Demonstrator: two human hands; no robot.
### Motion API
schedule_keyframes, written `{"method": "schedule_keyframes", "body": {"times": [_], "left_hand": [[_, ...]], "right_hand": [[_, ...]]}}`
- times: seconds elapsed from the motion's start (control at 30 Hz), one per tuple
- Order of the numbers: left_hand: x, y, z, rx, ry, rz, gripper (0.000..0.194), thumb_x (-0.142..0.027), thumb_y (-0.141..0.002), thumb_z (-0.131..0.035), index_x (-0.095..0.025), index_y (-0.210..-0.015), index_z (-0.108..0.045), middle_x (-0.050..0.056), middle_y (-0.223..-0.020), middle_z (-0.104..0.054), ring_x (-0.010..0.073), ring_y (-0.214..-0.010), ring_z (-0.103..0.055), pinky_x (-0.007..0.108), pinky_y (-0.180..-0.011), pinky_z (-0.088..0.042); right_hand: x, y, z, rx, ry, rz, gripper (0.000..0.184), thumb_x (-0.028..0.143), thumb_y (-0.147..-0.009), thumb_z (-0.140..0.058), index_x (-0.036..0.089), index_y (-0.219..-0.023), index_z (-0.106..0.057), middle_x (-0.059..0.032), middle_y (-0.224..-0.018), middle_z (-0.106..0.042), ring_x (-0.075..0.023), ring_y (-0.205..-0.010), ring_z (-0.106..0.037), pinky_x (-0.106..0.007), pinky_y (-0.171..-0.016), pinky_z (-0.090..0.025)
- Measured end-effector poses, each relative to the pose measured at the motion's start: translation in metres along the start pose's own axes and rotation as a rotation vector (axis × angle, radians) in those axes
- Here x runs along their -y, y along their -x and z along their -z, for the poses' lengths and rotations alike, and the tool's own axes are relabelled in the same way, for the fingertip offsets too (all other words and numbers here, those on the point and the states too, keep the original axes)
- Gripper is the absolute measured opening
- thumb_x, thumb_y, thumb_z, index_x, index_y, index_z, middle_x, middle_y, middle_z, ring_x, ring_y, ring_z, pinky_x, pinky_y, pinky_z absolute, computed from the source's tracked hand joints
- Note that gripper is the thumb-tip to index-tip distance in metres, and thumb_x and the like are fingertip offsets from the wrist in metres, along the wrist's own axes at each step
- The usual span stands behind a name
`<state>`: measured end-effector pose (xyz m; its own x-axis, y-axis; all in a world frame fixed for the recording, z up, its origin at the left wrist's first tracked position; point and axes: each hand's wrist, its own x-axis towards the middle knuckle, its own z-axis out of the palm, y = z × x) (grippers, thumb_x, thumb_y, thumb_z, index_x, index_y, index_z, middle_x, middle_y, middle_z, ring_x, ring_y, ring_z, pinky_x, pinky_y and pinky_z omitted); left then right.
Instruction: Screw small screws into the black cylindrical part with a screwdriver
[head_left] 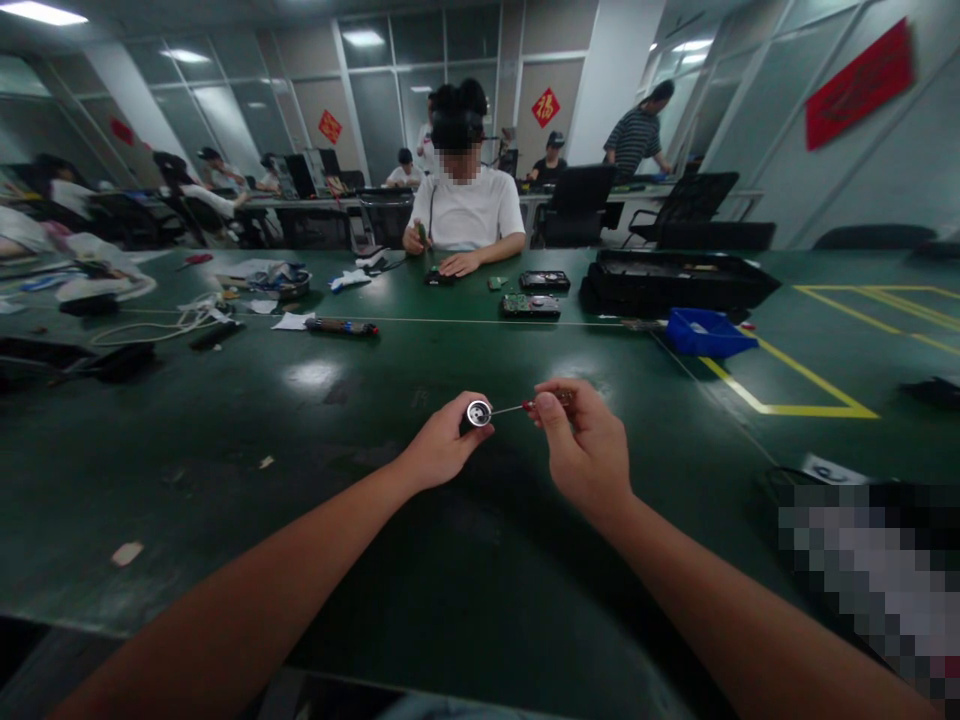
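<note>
My left hand [446,442] is closed around a short black cylinder [478,413] with a shiny silver rim, its round end facing me; it looks like the head of a flashlight. Between the thumb and fingers of my right hand [589,440] is a screwdriver [510,408] with a thin metal shaft and some red at the handle. The shaft points left, and its tip meets the silver rim or lies just inside it; I cannot tell which. Most of the screwdriver's handle is hidden by my fingers. Both hands are above the green table [360,570].
Opposite me a person [465,205] handles a small dark device. Opened devices with circuit boards [531,305], a long black tray [675,285] and a blue bin [709,332] are beyond my right hand. A dark tool [343,326] and cables [176,322] lie to the left.
</note>
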<state>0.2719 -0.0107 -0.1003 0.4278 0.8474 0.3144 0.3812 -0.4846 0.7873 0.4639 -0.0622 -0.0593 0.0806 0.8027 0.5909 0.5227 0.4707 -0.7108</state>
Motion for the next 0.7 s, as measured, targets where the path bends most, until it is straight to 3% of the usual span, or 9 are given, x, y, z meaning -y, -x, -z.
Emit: {"method": "schedule_keyframes", "body": {"times": [0.33, 0.57, 0.7], "left_hand": [[0.0009, 0.0010, -0.0001, 0.011, -0.053, -0.003, 0.021, -0.028, -0.090, -0.063, -0.022, -0.110, -0.059, 0.002, -0.103, -0.065, 0.0214, -0.095, -0.058, 0.036, -0.087, -0.044], [0.0011, 0.0003, 0.0006, 0.013, -0.067, -0.015, 0.020, -0.028, -0.091, -0.062, -0.023, -0.110, -0.059, 0.003, -0.105, -0.065, 0.0220, -0.097, -0.058, 0.037, -0.088, -0.044], [0.0021, 0.0005, 0.0013, 0.021, -0.074, -0.017, 0.022, -0.029, -0.091, -0.062, -0.023, -0.112, -0.058, 0.004, -0.108, -0.065, 0.0232, -0.099, -0.058, 0.039, -0.090, -0.045]], "right_hand": [[-0.0013, -0.0027, -0.0013, -0.041, -0.006, -0.034, 0.016, 0.035, -0.098, -0.052, 0.022, -0.100, -0.061, -0.0028, -0.083, -0.071, -0.0172, -0.074, -0.068, -0.032, -0.069, -0.052], [0.0024, -0.0031, 0.0014, -0.004, 0.109, 0.043, 0.015, 0.033, -0.098, -0.051, 0.022, -0.097, -0.061, -0.0026, -0.083, -0.072, -0.0162, -0.072, -0.067, -0.031, -0.068, -0.050], [0.0056, -0.0045, 0.0033, 0.004, 0.211, 0.084, 0.021, 0.040, -0.092, -0.062, 0.022, -0.083, -0.062, -0.0001, -0.071, -0.069, -0.0143, -0.061, -0.061, -0.029, -0.059, -0.045]]}}
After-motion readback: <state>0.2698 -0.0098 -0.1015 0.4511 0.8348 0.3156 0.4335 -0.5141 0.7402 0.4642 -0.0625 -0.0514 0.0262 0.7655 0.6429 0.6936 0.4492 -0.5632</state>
